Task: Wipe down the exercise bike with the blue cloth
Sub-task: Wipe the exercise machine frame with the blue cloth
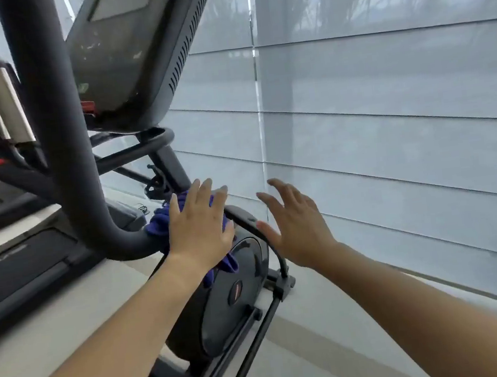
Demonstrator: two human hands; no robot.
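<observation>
Your two bare forearms come in from the bottom edge, at about 7 and 5 o'clock, and reach forward. Your left hand (200, 224) lies flat, palm down, fingers stretched out and slightly spread, pressing the blue cloth (164, 219) against the top of the exercise bike (223, 309). You are not pinching the cloth; it is pinned under your palm. It bunches out at 9 o'clock of that hand, against the thick curved handlebar tube (60, 154), and a corner hangs down below your wrist at 6 o'clock over the round dark flywheel housing (236, 285).

Your right hand (295, 226) hovers just beside the housing, at 3 o'clock of the left hand, fingers open and fanned, holding nothing. Whether its thumb touches the black guard rail (274, 247) that arcs over the housing, you cannot tell from here.

Below the housing, thin black frame bars (257, 333) run down toward 6 o'clock over the pale floor (306, 352).

Farther up, at 11 o'clock, the bike's console (133, 55) tilts on its post, its dark face dusty, with a small red tab at its lower left corner. Beyond, at 9 o'clock, stands a treadmill (23, 260) with a silver-gripped handle. From 12 to 3 o'clock, pale translucent blinds (387, 110) cover the window.
</observation>
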